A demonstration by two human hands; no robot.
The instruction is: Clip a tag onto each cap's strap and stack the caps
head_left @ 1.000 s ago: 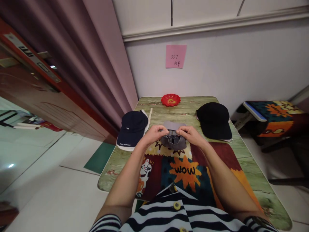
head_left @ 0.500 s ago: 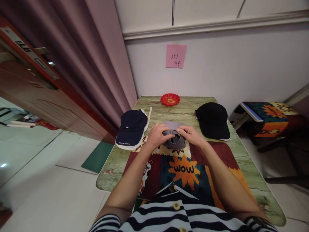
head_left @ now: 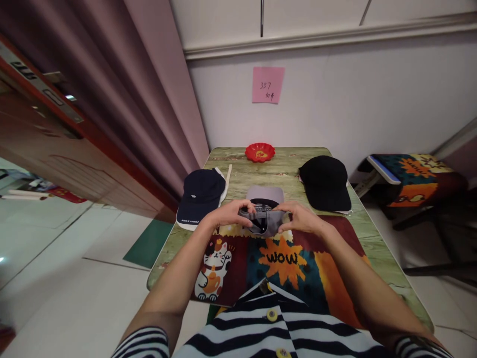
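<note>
A grey baseball cap (head_left: pixel 276 222) is between my hands over the table, its back strap and opening toward me and its brim pointing away. My left hand (head_left: pixel 233 213) pinches the cap's left side near the strap. On the right side, my right hand (head_left: pixel 300 217) grips the edge between thumb and fingers. To the left lies a navy cap (head_left: pixel 201 191) with a white-edged brim. A black cap (head_left: pixel 326 184) rests on the right, brim toward me.
A red scalloped dish (head_left: pixel 260 152) sits at the table's back edge. Under my hands is a colourful mat (head_left: pixel 257 278) on the green wood-patterned table (head_left: pixel 167 263). A wooden door (head_left: pixel 122 169) and curtain stand left; a stool (head_left: pixel 417 179) is at right. A pink note (head_left: pixel 268 84) is on the wall.
My hands have moved apart from the strap to the sides of the grey cap. The cap has tilted, so its inside and brim show more.
</note>
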